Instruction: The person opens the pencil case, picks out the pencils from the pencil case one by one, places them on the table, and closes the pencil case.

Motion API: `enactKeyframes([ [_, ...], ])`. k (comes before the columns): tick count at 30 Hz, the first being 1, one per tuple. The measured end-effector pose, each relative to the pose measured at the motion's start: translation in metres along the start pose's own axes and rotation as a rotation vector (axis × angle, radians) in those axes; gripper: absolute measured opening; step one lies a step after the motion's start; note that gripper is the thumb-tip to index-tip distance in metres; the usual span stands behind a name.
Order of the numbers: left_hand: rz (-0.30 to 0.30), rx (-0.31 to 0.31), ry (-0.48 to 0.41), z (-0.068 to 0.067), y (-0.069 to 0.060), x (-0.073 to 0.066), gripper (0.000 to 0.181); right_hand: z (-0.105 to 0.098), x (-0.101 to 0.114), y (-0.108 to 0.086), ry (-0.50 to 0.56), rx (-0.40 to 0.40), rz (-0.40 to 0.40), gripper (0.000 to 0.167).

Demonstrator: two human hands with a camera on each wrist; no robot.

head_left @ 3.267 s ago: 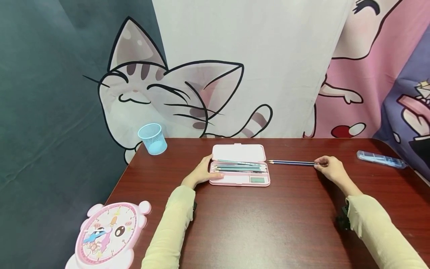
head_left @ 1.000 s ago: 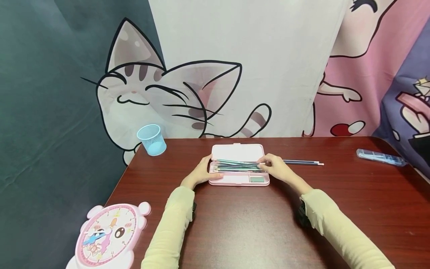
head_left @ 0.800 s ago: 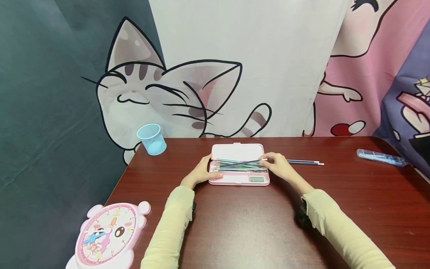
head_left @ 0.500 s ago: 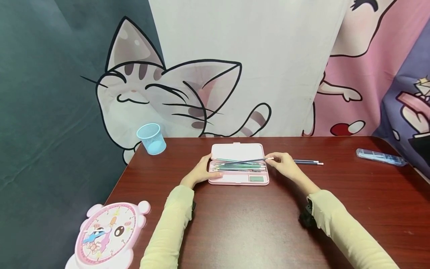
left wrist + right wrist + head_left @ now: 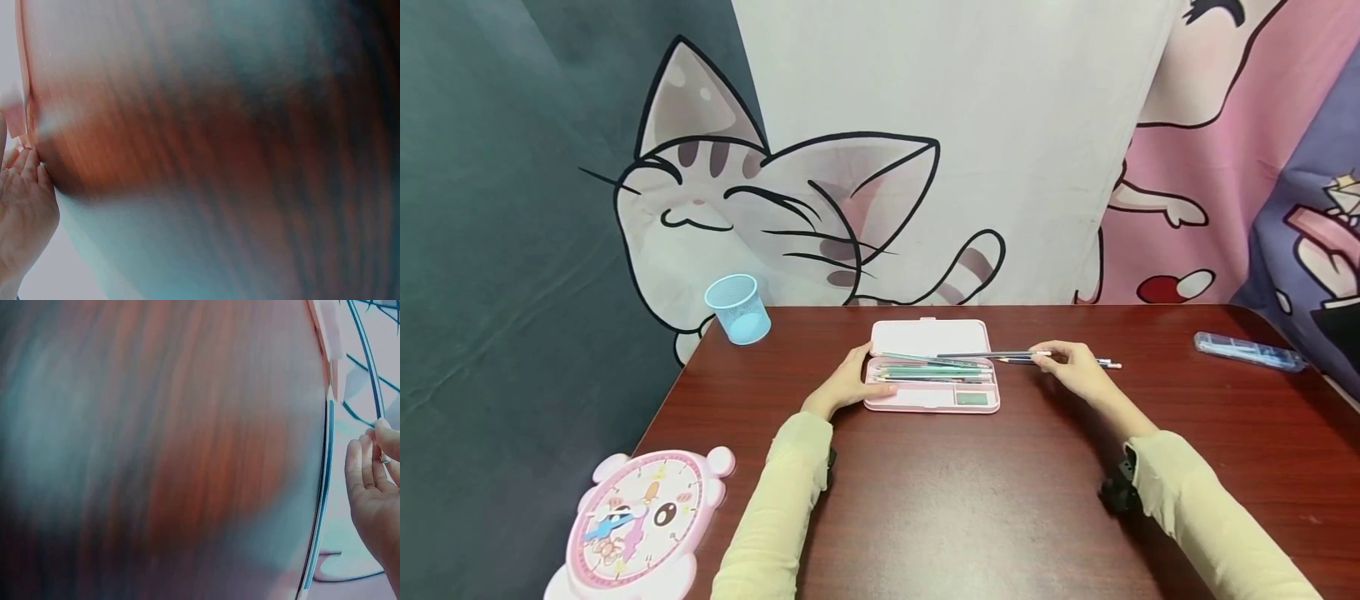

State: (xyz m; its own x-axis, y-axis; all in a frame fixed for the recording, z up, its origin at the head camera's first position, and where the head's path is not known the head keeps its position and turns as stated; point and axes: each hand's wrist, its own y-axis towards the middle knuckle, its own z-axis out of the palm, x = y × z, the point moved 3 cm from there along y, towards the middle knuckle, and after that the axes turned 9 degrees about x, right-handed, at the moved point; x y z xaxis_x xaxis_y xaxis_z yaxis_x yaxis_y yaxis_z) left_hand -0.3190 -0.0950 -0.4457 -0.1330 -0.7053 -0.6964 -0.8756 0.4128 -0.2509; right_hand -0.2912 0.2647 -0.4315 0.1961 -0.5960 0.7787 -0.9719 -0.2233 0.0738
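My left hand grips the left end of the pink pencil case, its thumb across the front part. The case lies with its lid raised, and several pencils lie in it beside a green piece. My right hand pinches a dark pencil near its end, its other end over the case. In the right wrist view the fingers of my right hand hold that pencil above the table. Dark pencils lie on the table behind the right hand, partly hidden by it.
A light blue mesh cup stands at the table's back left corner. A pink clock lies at the front left. At the back right is a flat transparent blue case. A printed cloth hangs behind the table.
After bringing its hold from the table pencils to one in the case, my right hand has lifted that pencil and moved right with it. My left hand has stayed on the case.
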Motion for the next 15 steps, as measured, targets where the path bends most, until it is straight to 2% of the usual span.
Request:
enactKeyframes([
  [8, 0.037, -0.007, 0.026, 0.0, 0.002, 0.001, 0.097, -0.019, -0.018, -0.012, -0.003, -0.023, 0.031, 0.027],
  [15, 0.011, -0.001, 0.016, 0.001, 0.003, 0.002, 0.098, -0.038, -0.031, -0.026, 0.025, -0.03, 0.047, 0.032],
])
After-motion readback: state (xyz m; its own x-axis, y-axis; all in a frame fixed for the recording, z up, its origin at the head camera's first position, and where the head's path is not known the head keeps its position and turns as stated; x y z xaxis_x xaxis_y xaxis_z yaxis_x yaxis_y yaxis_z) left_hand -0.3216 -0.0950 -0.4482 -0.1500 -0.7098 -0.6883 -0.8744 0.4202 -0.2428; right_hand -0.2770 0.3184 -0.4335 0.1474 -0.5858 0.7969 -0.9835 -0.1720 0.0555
